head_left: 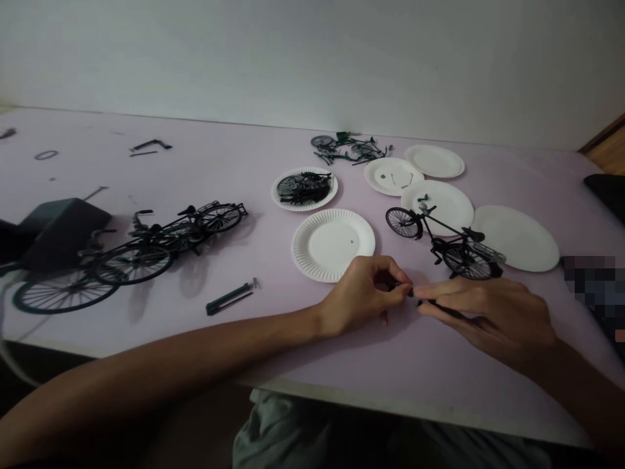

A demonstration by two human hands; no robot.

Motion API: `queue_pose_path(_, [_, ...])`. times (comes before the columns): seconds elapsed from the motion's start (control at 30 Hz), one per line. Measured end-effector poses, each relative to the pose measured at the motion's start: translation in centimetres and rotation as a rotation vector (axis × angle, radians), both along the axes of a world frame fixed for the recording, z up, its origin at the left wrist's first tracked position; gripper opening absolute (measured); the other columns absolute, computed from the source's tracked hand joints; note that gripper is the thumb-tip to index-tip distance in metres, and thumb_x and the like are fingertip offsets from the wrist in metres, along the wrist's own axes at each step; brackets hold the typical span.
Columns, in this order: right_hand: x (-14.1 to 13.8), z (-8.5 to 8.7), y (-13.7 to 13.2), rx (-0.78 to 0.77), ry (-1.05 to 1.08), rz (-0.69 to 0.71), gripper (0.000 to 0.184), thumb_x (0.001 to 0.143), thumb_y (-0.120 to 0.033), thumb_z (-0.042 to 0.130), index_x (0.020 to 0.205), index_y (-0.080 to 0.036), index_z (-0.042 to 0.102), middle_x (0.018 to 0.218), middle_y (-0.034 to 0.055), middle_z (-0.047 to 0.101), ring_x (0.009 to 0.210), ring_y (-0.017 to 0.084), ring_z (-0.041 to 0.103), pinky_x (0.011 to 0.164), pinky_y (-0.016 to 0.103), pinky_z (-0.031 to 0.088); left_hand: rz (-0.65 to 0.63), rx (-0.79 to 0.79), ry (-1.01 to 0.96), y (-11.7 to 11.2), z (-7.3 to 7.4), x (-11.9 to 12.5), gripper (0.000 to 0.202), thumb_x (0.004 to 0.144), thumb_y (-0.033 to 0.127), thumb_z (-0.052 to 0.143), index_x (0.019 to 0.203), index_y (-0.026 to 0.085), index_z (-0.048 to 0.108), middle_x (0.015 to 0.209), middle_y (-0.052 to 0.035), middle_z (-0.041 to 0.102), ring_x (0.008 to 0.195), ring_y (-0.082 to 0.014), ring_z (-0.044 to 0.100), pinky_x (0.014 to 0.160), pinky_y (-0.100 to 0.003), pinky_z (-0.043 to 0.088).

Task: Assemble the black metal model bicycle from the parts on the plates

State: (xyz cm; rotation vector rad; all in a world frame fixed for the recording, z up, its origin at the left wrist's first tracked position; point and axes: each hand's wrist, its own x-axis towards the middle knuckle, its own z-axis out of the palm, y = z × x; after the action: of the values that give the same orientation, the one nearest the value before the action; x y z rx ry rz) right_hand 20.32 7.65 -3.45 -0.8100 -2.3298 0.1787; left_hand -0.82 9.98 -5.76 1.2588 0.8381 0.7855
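The left hand (364, 296) pinches a small dark part (393, 284) in closed fingers, over the table's near side. The right hand (488, 320) grips a thin black rod (442, 309) touching it, near a paper plate (305, 257) and a model bicycle (444, 229).

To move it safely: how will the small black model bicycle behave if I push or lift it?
The model bicycle will probably roll if pushed, since it stands on its two spoked wheels. Its thin frame looks fragile, and it may tip easily.
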Motion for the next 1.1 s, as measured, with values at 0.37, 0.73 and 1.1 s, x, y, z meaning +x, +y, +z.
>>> queue_pose_path(0.37, [-0.3, 2.1, -0.6, 0.014, -0.144, 0.22, 0.039, 0.098, -0.005, 0.045, 0.137, -0.008, 0.05, 0.125, 0.0139, 0.069, 0.119, 0.019, 0.064, 0.098, 0.03, 0.056, -0.008, -0.045, -0.032, 0.0, 0.0, 0.0, 0.011, 0.072, 0.012, 0.072, 0.077, 0.01, 0.062, 0.068, -0.0003, 0.062, 0.053, -0.008, 0.058, 0.037, -0.014, 0.05])
queue_pose_path(0.73, [0.7, 0.3, -0.5, -0.037, 0.0, 0.066, 0.024, 0.093, -0.014, 0.064, 0.116, -0.019, 0.065, 0.108, 0.0013, 0.077, 0.096, 0.014, 0.074, 0.088, 0.019, 0.058, 0.064, -0.045, 0.008, 0.0, -0.3, 0.3, 0.014, 0.077, 0.019, 0.071, 0.074, 0.009, 0.061, 0.065, -0.0016, 0.065, 0.048, -0.0077, 0.06, 0.042, -0.016, 0.053])
queue_pose_path(1.1, [0.1, 1.6, 0.2, 0.223, -0.159, 0.172, 0.047, 0.091, -0.002, 0.058, 0.137, -0.008, 0.051, 0.108, 0.0123, 0.075, 0.099, 0.019, 0.072, 0.082, 0.03, 0.061, 0.011, 0.0, 0.012, -0.2, -0.1, 0.2, 0.009, 0.076, 0.014, 0.069, 0.076, 0.011, 0.061, 0.066, 0.0006, 0.063, 0.051, -0.0078, 0.06, 0.043, -0.016, 0.053])
